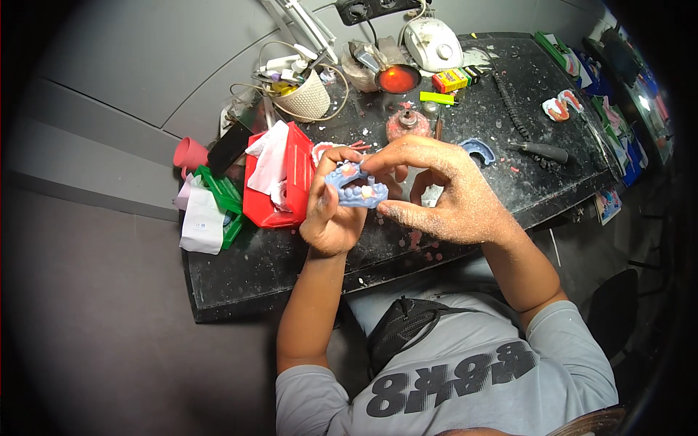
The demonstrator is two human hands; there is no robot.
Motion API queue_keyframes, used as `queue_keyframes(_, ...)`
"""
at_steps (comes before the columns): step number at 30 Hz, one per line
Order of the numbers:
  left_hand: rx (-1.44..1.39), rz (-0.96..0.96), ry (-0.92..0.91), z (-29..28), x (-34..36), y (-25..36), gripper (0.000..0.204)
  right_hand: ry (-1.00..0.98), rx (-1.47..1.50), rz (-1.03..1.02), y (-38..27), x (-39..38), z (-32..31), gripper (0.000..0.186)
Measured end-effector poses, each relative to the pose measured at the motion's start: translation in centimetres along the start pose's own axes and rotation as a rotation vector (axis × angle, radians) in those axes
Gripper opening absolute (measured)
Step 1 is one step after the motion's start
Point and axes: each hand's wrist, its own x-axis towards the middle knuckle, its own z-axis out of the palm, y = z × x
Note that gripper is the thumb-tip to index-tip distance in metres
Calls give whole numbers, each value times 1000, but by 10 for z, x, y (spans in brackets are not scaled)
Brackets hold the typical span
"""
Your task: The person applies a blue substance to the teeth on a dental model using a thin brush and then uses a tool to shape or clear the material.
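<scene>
Over the front of the bench, a blue dental model (pixel 362 195) with several teeth, two of its spots pale pink and cream, is held up between my hands. My left hand (pixel 334 214) grips its left side, thumb in front and fingers behind. My right hand (pixel 454 192), dusted with white powder, curves round from the right; its thumb and index finger meet the model's right edge and top. Behind my left fingers, a red and white dental piece (pixel 321 150) is partly hidden. Right of my hands lies a blue arch-shaped dental piece (pixel 478 151).
A red bin (pixel 294 174) with white paper and a green box (pixel 231 196) stand left. Farther back are a woven basket (pixel 309 98), a pink-spattered burner jar (pixel 408 125), a glowing orange dish (pixel 398 78) and a white control unit (pixel 436 47). A handpiece (pixel 542 151) lies right.
</scene>
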Motion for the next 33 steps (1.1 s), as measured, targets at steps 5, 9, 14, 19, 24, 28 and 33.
queue_keyframes(5, -2, 88, -52, 9, 2, 6, 68, 51, 45, -48, 3, -6, 0, 35)
queue_keyframes(9, 21, 118, -42, 10, 2, 9, 67, 37, 25, -56, 3, -9, 3, 31)
queue_keyframes(14, 259, 206, -60, 8, -1, 5, 68, 30, -22, -60, 19, -18, 5, 28)
queue_keyframes(19, 338, 262, -65, 8, -1, 3, 71, 59, -221, -241, 31, -20, 5, 28)
queue_keyframes(24, 388, 184, 45, 10, 0, -1, 56, 132, -206, -251, 35, -21, 10, 29)
queue_keyframes(28, 527, 144, 105, 6, -1, -1, 69, 136, -233, -275, 34, -20, 19, 32)
queue_keyframes(33, 485, -6, 135, 10, -2, 5, 82, 112, -289, -204, 26, -26, 25, 44)
